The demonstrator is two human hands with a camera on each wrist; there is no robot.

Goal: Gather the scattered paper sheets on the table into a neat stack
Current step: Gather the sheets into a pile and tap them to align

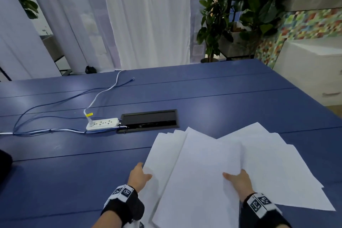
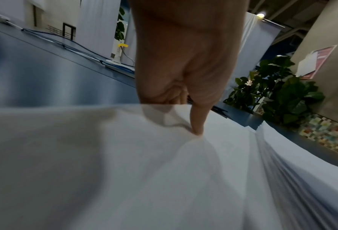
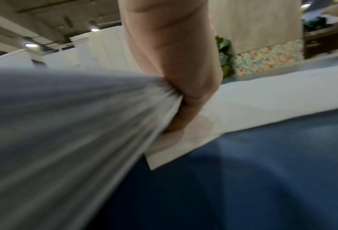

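Note:
Several white paper sheets (image 1: pixel 203 172) lie fanned and overlapping on the blue table (image 1: pixel 74 181), near its front right. My left hand (image 1: pixel 139 176) pinches the left edge of the fan. In the left wrist view its thumb (image 2: pixel 197 124) presses down on the top sheet (image 2: pixel 144 171) while the fingers go under the paper. My right hand (image 1: pixel 238 181) grips the right edge of the raised middle bundle, thumb on top. The right wrist view shows that hand (image 3: pixel 174 70) clamping the bundle's edges (image 3: pixel 65 124). More loose sheets (image 1: pixel 277 168) lie flat to the right of that hand.
A white power strip (image 1: pixel 102 124) with blue and white cables (image 1: pixel 46 130) lies at mid-left, beside a black cable hatch (image 1: pixel 149 119) set in the tabletop. Potted plants (image 1: pixel 240 15) and white curtains stand beyond the far edge. A white cabinet (image 1: pixel 314 70) is at the right.

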